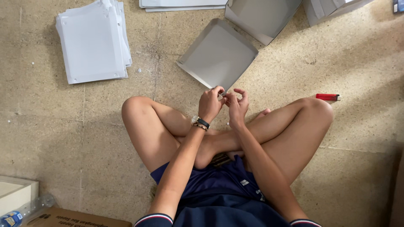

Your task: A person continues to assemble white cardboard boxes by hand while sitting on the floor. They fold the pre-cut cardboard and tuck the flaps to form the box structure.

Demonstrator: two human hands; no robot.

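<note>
Speckled beige stone floor carries everything, and a person sits cross-legged on it near the middle of the view, bare knees spread to either side. Both hands are raised together just above the crossed ankles. The left hand, with a watch and a dark band at the wrist, has its fingers curled in and pinched against the thumb; the right hand meets it fingertip to fingertip, thumb and forefinger pinched while the other fingers fan loosely upward. Whatever small thing sits between the fingertips is too tiny to make out, so I cannot tell what they grip. Just beyond the hands, touching or nearly touching them in the view, lies a grey folded card tray, set cornerwise with raised edges. A second grey tray lies past it at the far edge of the floor. A stack of white flat sheets rests toward the far left, well apart from the hands, with more white sheets at the far edge. A red lighter lies on the floor just beside the right knee. At the near left corner sit a brown carton, a plastic bottle and a pale box
</note>
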